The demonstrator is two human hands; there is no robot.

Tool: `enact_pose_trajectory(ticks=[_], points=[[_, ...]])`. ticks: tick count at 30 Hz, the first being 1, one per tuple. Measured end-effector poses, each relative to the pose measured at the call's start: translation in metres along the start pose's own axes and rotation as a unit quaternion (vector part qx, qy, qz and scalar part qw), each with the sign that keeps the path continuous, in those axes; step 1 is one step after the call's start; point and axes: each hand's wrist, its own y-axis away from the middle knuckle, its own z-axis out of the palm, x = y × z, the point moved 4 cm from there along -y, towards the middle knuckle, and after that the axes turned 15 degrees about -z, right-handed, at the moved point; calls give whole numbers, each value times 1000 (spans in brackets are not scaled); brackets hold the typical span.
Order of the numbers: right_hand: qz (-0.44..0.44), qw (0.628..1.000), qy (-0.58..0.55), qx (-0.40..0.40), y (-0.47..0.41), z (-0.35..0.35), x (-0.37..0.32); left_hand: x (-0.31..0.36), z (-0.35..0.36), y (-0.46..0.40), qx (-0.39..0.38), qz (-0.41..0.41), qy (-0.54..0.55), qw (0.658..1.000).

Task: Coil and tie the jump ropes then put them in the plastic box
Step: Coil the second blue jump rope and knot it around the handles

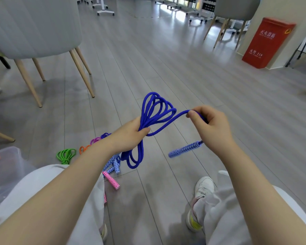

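Observation:
My left hand [131,134] grips the middle of a coiled blue jump rope [155,107], whose loops fan out above and hang below the fist. My right hand [210,123] pinches the rope's free end, which runs from the coil to my fingers. A blue patterned handle [184,149] dangles below my right hand, blurred. On the floor lie a green rope [66,155], an orange rope [83,149], a purple rope [95,140] and a pink handle [111,180]. The clear plastic box [5,167] stands at the lower left, partly hidden by my leg.
A grey chair [34,32] with wooden legs stands at the upper left. A red fire cabinet [267,43] leans by a pillar at the upper right. Another chair [235,9] is at the back. My shoe [201,188] rests on the grey plank floor.

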Motion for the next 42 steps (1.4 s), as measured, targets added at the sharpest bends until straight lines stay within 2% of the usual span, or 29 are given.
enact_pose_trajectory(ticks=[6, 12, 16, 21, 23, 28, 31, 36, 39, 42], points=[[8, 1000, 13, 25, -7, -3, 2, 6, 15, 15, -128, 12, 21, 991], [-2, 999, 23, 26, -11, 0, 2, 13, 22, 22, -208, 38, 31, 977], [-50, 998, 37, -17, -8, 8, -9, 8, 32, 17, -181, 16, -28, 983], [-110, 984, 34, -136, 4, 31, -22, 3, 55, 13, -125, -6, -144, 982], [-135, 977, 46, -157, 4, 37, -26, 1, 63, 14, -122, -7, -186, 975], [-181, 946, 197, -182, -12, 26, -16, 7, 67, 29, -132, 84, -322, 934], [-135, 950, 189, -208, -16, 18, 1, 12, 66, 41, -144, 138, -331, 922], [28, 968, 8, -249, -12, 20, 24, 29, 46, 59, -126, 164, -254, 945], [128, 953, -81, -262, -1, 21, 33, 32, 22, 63, -84, 175, -203, 960], [148, 929, -166, -296, 13, 46, 30, 30, -3, 60, -18, 174, -114, 978]])
